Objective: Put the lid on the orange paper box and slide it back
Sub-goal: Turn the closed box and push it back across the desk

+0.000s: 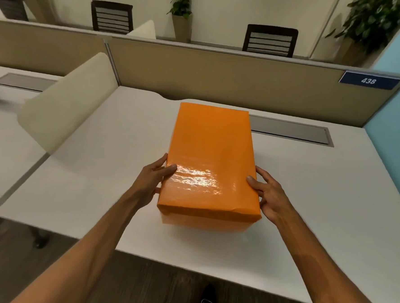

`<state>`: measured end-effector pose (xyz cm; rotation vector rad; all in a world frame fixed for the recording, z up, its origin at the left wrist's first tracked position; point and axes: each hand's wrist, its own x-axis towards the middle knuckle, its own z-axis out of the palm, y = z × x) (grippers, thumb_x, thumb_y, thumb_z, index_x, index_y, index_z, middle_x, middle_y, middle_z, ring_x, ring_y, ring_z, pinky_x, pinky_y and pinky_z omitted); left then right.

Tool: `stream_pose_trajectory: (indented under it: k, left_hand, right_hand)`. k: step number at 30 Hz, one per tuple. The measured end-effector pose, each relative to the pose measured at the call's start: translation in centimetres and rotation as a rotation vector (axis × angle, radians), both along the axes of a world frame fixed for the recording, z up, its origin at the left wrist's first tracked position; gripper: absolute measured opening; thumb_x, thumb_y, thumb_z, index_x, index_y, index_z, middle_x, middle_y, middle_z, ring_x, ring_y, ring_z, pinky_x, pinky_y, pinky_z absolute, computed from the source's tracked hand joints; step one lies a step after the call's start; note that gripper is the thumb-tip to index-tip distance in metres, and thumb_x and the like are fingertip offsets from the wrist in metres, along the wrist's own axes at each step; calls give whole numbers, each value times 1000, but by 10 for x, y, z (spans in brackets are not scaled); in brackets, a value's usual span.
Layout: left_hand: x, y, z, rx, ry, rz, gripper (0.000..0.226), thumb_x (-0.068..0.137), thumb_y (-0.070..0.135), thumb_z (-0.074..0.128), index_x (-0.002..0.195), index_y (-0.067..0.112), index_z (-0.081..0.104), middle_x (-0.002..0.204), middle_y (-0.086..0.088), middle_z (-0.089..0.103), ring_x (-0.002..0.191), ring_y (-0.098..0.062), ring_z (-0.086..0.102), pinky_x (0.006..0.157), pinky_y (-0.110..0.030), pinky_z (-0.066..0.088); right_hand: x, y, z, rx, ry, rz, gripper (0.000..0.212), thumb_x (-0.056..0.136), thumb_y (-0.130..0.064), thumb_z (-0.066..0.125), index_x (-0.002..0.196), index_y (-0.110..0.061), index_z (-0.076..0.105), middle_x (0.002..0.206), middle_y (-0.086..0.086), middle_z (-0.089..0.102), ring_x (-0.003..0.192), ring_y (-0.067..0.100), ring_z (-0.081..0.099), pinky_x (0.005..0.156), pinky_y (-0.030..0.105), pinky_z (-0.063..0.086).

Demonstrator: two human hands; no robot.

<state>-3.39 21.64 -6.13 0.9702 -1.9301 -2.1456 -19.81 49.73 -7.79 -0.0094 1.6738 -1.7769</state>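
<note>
The orange paper box [204, 220] stands on the white desk [98, 192] with its glossy orange lid [210, 156] seated on top, long side pointing away from me. My left hand [151, 180] grips the lid's left edge near the front, thumb on top and fingers down the side. On the opposite edge, my right hand [267, 194] holds the lid the same way, thumb on the top corner. The box's far end reaches close to the grey cable tray [289, 131].
A beige partition [222, 75] with a blue "438" sign [369, 80] runs behind the desk. A cream divider panel [66, 103] stands at the left. A light blue wall [397, 130] borders the right. The desk's front edge is near me.
</note>
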Motion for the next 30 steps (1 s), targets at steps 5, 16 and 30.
stream_pose_trajectory:
  k: [5,16,30]
  left_hand:
    - [6,-14,4,-22,0,108,65,92,38,62,151,30,35,140,-2,56,116,-30,60,97,-60,48]
    - [24,-66,9,-32,33,226,56,93,36,61,146,31,44,133,2,60,105,-20,62,80,-45,54]
    - [13,-252,13,-87,27,167,55,94,35,60,146,24,45,122,0,69,103,-22,69,72,-38,58]
  right_hand:
    - [-11,-26,0,-13,1,60,74,77,-29,79,143,-34,47,127,0,63,111,28,63,96,64,49]
    - [-17,-99,3,-15,-14,150,73,76,-30,79,143,-34,49,129,1,63,114,31,62,98,64,48]
    - [-12,-267,3,-18,-15,98,74,75,-34,80,143,-35,49,130,0,63,115,31,62,92,60,53]
